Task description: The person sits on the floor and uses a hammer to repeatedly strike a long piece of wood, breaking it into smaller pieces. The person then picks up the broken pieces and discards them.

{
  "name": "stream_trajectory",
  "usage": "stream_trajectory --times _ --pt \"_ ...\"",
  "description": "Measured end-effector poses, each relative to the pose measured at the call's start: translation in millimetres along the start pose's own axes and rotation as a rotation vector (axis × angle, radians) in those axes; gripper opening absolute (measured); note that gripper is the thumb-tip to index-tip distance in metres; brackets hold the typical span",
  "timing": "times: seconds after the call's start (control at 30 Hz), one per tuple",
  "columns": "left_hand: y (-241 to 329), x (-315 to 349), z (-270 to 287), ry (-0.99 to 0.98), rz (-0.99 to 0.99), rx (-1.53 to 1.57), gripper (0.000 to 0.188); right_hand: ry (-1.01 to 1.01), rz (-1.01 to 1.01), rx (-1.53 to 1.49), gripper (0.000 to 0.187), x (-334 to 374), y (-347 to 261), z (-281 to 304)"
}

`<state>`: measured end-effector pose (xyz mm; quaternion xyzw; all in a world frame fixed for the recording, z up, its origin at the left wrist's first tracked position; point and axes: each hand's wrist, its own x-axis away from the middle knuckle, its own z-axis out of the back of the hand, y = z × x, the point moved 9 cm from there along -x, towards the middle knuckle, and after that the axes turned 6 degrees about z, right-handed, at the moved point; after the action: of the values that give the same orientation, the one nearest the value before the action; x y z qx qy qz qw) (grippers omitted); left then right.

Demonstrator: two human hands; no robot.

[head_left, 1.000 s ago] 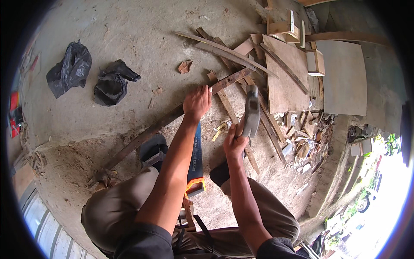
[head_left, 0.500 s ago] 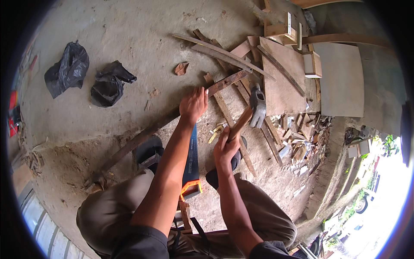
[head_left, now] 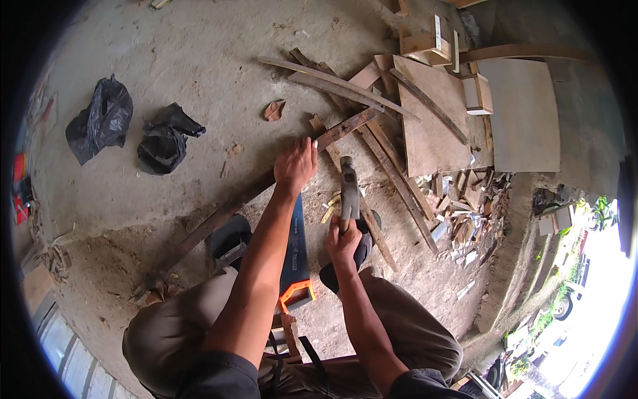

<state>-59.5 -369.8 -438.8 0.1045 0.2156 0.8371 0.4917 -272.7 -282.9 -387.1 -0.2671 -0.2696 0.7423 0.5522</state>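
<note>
My left hand (head_left: 296, 163) presses down on a long dark wooden strip (head_left: 226, 209) that runs diagonally across the concrete floor. In my right hand (head_left: 343, 241) I grip the handle of a hammer (head_left: 348, 186), whose metal head points away from me, close to the strip and just right of my left hand. A handsaw with a dark blade and an orange handle (head_left: 296, 266) lies on the floor between my knees, partly under my left forearm. Both feet in dark sandals (head_left: 230, 234) rest by the strip.
Two black plastic bags (head_left: 100, 123) (head_left: 163, 141) lie on the floor at the left. Long wooden slats (head_left: 332, 83), flat boards (head_left: 432, 126) and small wooden boxes (head_left: 425, 43) are piled at the upper right. Wood scraps (head_left: 465, 206) litter the floor's right edge.
The hammer has swung from a raised, tilted position at the right down toward the strip beside my left hand. My left hand has stayed on the strip.
</note>
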Motion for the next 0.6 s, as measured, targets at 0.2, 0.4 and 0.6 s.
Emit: stream_trajectory --times 0.2,0.4,0.6 --pt "7 -3 -1 -0.014 -0.036 0.034 0.029 -0.074 -0.332 0.041 0.025 -42 36 -26" --pt "0 -3 -5 0.005 0.018 0.017 0.029 0.113 -0.281 -0.05 0.024 -26 44 1" --pt "9 -1 5 0.084 -0.046 -0.012 0.029 0.229 -0.016 -0.061 0.017 -50 -4 7"
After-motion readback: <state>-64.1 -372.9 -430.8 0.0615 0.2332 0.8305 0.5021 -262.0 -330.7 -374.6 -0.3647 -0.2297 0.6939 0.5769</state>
